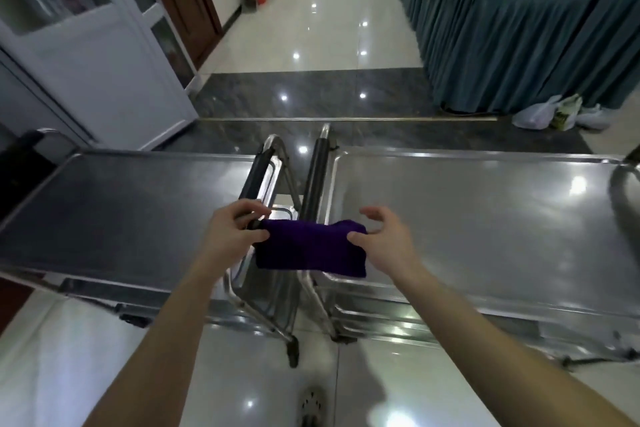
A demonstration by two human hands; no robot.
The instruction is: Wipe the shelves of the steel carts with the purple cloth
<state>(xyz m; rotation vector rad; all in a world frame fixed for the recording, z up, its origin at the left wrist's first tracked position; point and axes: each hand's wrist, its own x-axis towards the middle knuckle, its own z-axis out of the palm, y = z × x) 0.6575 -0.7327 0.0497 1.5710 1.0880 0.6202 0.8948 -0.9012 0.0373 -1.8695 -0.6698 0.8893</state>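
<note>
Both hands pinch purple cloth (310, 248) | left hand (232, 232), right hand (384, 241) | between steel carts' (485, 218) handles

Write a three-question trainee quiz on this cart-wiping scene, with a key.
1. True or false: the purple cloth lies flat on the left cart.
2. Which hands hold the cloth? A) left hand only B) right hand only C) both
3. Fill in: the cloth hangs over the gap between the left cart and the ____ cart.

Key: 1 false; it is held up by its ends. 2 C. 3 right.
</note>
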